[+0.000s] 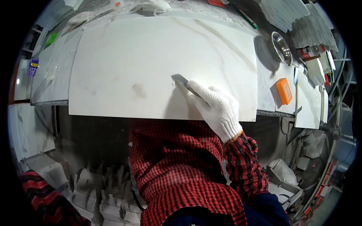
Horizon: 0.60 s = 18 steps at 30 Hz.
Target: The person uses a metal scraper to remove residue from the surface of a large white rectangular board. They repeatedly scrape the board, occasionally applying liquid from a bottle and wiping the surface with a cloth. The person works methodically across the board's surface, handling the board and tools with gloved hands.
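Note:
My right hand [217,109], in a white knitted glove, is closed around a putty knife [180,79]. The flat grey blade points up and left, its tip on or just over a large white marble-look slab [124,56]. Faint grey and tan veins run across the slab, with a brownish smudge left of the blade. A few white crumbs lie by the blade tip. My left hand is out of sight; a red and black sleeve [49,199] shows at the lower left.
Right of the slab are a steel bowl [282,49], an orange box [284,91] and a plastic bottle [311,51]. A purple can [33,67] stands far left. Beyond the slab lie a white glove [152,6] and a green stick [247,19]. Slab offcuts [284,13] are stacked back right.

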Each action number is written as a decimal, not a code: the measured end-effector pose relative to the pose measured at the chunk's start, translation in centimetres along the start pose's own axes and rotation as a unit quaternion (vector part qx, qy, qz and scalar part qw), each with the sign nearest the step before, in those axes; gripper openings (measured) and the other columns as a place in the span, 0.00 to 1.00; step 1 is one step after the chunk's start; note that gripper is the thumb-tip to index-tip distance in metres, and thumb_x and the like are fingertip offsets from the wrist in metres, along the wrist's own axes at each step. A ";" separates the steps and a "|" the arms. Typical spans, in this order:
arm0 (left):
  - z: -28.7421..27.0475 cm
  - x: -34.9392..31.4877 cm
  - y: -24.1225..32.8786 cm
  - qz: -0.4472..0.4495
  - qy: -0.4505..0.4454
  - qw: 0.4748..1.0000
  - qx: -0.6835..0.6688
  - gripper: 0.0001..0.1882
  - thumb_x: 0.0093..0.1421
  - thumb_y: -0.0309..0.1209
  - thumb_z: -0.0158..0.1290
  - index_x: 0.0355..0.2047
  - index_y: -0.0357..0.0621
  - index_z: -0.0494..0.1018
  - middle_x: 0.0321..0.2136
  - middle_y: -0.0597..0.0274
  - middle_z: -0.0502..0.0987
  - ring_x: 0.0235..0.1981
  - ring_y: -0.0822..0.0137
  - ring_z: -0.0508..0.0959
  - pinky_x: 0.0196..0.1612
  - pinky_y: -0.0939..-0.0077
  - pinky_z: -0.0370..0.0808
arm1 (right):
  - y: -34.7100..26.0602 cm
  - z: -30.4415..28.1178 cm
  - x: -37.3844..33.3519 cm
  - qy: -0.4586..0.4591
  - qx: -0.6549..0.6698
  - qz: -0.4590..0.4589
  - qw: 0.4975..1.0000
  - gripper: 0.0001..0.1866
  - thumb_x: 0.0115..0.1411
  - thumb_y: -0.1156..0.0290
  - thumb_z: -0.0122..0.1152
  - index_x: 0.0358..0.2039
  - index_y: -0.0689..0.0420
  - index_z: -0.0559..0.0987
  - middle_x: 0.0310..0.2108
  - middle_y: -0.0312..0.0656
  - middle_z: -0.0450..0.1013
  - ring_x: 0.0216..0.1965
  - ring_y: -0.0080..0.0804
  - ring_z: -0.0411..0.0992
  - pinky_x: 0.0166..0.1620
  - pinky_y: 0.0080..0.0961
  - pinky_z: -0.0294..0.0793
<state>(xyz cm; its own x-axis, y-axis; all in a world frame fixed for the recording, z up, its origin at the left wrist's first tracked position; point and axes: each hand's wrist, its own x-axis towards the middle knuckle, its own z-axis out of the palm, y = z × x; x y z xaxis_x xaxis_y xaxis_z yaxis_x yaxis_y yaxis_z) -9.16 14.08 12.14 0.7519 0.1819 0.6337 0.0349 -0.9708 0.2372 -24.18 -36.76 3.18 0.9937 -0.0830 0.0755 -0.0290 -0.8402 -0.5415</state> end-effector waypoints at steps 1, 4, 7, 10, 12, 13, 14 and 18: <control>0.0 0.2 0.0 0.004 0.006 1.000 0.006 0.14 0.75 0.33 0.47 0.47 0.36 0.79 0.50 0.50 0.82 0.55 0.58 0.78 0.61 0.63 0.74 | -0.1 -0.1 -0.1 -0.004 -0.011 -0.009 1.000 0.15 0.67 0.60 0.61 0.54 0.38 0.78 0.25 0.38 0.75 0.27 0.38 0.76 0.29 0.36 0.73; -0.5 0.4 0.9 0.025 0.027 0.999 0.016 0.14 0.75 0.33 0.48 0.47 0.36 0.79 0.49 0.49 0.82 0.55 0.58 0.78 0.61 0.63 0.74 | 0.4 -0.7 -0.8 -0.009 -0.045 -0.015 0.999 0.15 0.67 0.62 0.61 0.53 0.37 0.79 0.25 0.38 0.75 0.27 0.38 0.76 0.29 0.36 0.73; -2.0 -0.9 4.6 0.119 0.099 0.983 0.094 0.14 0.75 0.33 0.48 0.47 0.36 0.79 0.49 0.49 0.82 0.55 0.58 0.78 0.60 0.63 0.74 | 0.7 -0.4 -0.9 0.007 -0.012 -0.026 1.000 0.17 0.65 0.64 0.63 0.54 0.37 0.81 0.25 0.37 0.74 0.27 0.37 0.75 0.30 0.35 0.73; 0.1 -6.5 12.7 0.183 0.049 0.981 0.039 0.14 0.75 0.33 0.48 0.46 0.36 0.79 0.49 0.49 0.82 0.55 0.58 0.78 0.60 0.63 0.74 | 1.0 -0.3 -1.3 0.017 0.034 -0.022 0.999 0.19 0.64 0.66 0.64 0.56 0.39 0.81 0.25 0.37 0.75 0.26 0.35 0.74 0.31 0.34 0.73; 1.5 -12.5 17.7 0.065 -0.144 0.953 -0.258 0.16 0.71 0.32 0.52 0.53 0.37 0.78 0.57 0.50 0.79 0.63 0.53 0.75 0.69 0.55 0.63 | 0.9 -0.4 -0.9 0.015 0.026 -0.043 0.999 0.20 0.64 0.67 0.64 0.56 0.39 0.80 0.25 0.37 0.74 0.26 0.35 0.75 0.29 0.34 0.74; 1.7 -14.6 18.7 0.169 -0.179 0.934 -0.261 0.20 0.68 0.33 0.55 0.58 0.39 0.77 0.63 0.52 0.75 0.67 0.51 0.72 0.74 0.49 0.56 | 0.7 -0.6 -0.9 0.011 0.023 -0.052 0.998 0.20 0.63 0.67 0.64 0.57 0.40 0.80 0.25 0.37 0.74 0.26 0.35 0.75 0.29 0.34 0.74; 2.2 -16.8 19.3 0.232 -0.204 0.924 -0.227 0.24 0.70 0.37 0.52 0.64 0.40 0.74 0.63 0.51 0.75 0.70 0.52 0.68 0.76 0.49 0.51 | 0.8 -0.6 -0.9 0.004 -0.025 -0.065 0.998 0.20 0.64 0.68 0.63 0.57 0.39 0.79 0.25 0.37 0.74 0.26 0.35 0.75 0.28 0.34 0.74; 1.9 -20.6 21.5 0.319 -0.289 0.864 -0.263 0.26 0.67 0.42 0.58 0.63 0.47 0.76 0.65 0.53 0.74 0.74 0.49 0.61 0.78 0.49 0.43 | 0.6 -1.1 -0.4 -0.047 -0.171 -0.088 0.980 0.19 0.66 0.69 0.58 0.56 0.39 0.78 0.24 0.37 0.74 0.25 0.36 0.76 0.26 0.35 0.75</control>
<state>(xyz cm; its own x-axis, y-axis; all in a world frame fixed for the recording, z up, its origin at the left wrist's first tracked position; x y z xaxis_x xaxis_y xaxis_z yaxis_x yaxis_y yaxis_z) -22.67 -10.87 2.77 0.7160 -0.6190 0.3227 -0.6973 -0.6118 0.3735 -24.72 -37.78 3.75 0.9917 0.1160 0.0564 0.1254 -0.9690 -0.2127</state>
